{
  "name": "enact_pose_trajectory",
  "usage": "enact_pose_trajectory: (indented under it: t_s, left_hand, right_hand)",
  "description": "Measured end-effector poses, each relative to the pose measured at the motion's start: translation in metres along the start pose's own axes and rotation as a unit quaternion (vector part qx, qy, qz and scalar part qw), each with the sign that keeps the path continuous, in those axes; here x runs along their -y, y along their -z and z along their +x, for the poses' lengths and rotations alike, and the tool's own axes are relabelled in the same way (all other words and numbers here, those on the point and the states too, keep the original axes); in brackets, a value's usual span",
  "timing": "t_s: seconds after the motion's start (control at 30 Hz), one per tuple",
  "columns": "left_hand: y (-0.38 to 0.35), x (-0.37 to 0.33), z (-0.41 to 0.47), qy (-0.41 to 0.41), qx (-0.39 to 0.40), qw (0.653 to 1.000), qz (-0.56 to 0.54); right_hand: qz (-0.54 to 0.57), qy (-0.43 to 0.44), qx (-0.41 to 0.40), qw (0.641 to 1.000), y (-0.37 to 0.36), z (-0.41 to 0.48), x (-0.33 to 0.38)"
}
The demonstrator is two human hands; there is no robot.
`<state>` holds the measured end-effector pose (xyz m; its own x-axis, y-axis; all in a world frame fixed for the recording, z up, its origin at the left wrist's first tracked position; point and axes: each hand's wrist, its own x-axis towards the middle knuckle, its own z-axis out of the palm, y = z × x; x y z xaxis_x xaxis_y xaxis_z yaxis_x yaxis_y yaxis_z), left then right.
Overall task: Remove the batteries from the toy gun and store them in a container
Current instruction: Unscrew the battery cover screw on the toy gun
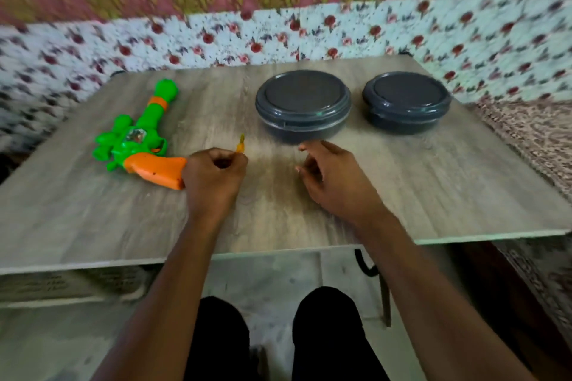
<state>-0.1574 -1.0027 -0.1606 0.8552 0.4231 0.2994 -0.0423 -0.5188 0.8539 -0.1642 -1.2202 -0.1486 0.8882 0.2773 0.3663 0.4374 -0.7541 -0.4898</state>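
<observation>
Head view, my left hand (213, 173) pinching a small orange-yellow stick (240, 144), my right hand (328, 176) hovering relaxed and holding nothing, green-and-orange plastic toy gun (139, 139) lying on the wood-grain table (93, 219) beside my left hand, large dark grey round lidded container (303, 105) and smaller matching container (406, 102) sitting behind.

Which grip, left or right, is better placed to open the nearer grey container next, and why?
Right. The right grip is open, holds nothing and is just in front of the nearer grey container. The left grip pinches a small yellow object beside the toy gun.
</observation>
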Motion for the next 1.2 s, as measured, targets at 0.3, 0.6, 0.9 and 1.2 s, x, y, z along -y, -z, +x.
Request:
enact_pose_trajectory:
  t_s: [0.3, 0.6, 0.9, 1.2]
  left_hand:
    - [0.020, 0.009, -0.020, -0.034, 0.102, 0.986, -0.128]
    - [0.029, 0.014, -0.023, -0.051, 0.110, 0.981, -0.149]
    - [0.021, 0.022, -0.017, -0.050, 0.086, 0.983, -0.155]
    - [0.043, 0.013, -0.018, -0.047, -0.053, 0.975, -0.209]
  right_hand:
    - [0.013, 0.046, 0.024, 0.999, -0.015, -0.003, 0.029]
    - [0.025, 0.137, -0.007, 0.990, -0.043, 0.020, 0.049]
    - [0.018, 0.099, -0.055, 0.993, -0.054, 0.032, 0.031]
    - [0.012, 0.102, -0.035, 0.994, -0.044, 0.024, 0.042]
